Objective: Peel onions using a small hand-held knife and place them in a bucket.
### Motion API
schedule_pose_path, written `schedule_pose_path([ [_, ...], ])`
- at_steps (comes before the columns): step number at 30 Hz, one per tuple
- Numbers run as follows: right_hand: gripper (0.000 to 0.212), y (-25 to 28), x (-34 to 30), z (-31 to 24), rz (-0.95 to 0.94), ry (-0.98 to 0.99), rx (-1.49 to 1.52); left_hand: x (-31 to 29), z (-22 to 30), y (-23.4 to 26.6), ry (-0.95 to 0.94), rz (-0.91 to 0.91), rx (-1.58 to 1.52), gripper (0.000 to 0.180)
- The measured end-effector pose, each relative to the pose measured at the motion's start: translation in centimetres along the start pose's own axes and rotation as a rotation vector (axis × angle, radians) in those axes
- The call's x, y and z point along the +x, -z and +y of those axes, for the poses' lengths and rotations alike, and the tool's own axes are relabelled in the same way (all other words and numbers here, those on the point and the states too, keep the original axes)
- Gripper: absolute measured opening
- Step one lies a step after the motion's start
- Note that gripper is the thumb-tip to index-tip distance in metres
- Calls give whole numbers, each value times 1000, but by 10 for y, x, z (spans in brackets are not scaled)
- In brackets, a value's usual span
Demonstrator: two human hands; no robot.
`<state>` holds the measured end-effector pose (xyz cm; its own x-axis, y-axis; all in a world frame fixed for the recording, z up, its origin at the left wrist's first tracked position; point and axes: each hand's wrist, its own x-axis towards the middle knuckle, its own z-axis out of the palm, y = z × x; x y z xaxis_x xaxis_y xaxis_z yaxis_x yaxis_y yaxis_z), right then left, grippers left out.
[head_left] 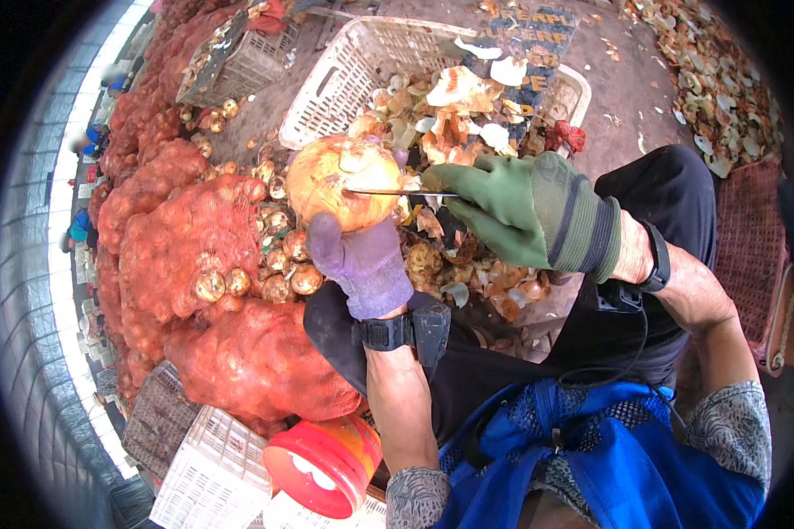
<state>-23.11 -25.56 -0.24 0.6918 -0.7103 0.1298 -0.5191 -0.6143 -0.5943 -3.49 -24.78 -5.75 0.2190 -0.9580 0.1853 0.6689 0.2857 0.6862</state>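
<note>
While red mesh sacks (181, 225) bank up at nine o'clock, apparently within easy reach, a white slatted crate (216, 467) stands tilted at half past seven. Loose onions (305, 279) lie beside the sacks, toward ten; a red bucket (304, 476) leans its mouth toward the lower edge, near half past six. Large yellow onion (342, 176) at eleven, held up above the lap, near a pale crate (362, 53) just short of twelve. Left hand (362, 260), purple-gloved, comes up from six and is curled wide about the onion: thumb on the near side, fingertips showing at the far side, probably to brace it against the blade while leaving its face free. Knife (388, 191) lies level, its tip over the onion's face; depth of contact cannot be told. Papery skins (459, 93) spill at half past twelve, close below the work, presumably where they drop. Right hand (503, 207), green-gloved, at two, closed firmly around the knife's hidden handle, seemingly for control of the tip. Farther out at two, another skin heap (723, 93); reddish crate (745, 225) at three.
</note>
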Motion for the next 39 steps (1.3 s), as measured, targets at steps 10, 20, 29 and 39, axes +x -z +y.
schedule_pose_path([
  [10,44,-14,2,-6,3,-102,-335,0,-3,3,-67,16,-9,83],
  [20,25,-17,2,4,108,-45,-98,0,-4,-1,-61,-12,-35,82],
  [29,18,-13,-8,-7,164,-27,267,3,-11,-1,-258,13,171,81],
  [39,18,-28,-10,1,144,-70,185,2,-12,-3,-126,4,-16,79],
])
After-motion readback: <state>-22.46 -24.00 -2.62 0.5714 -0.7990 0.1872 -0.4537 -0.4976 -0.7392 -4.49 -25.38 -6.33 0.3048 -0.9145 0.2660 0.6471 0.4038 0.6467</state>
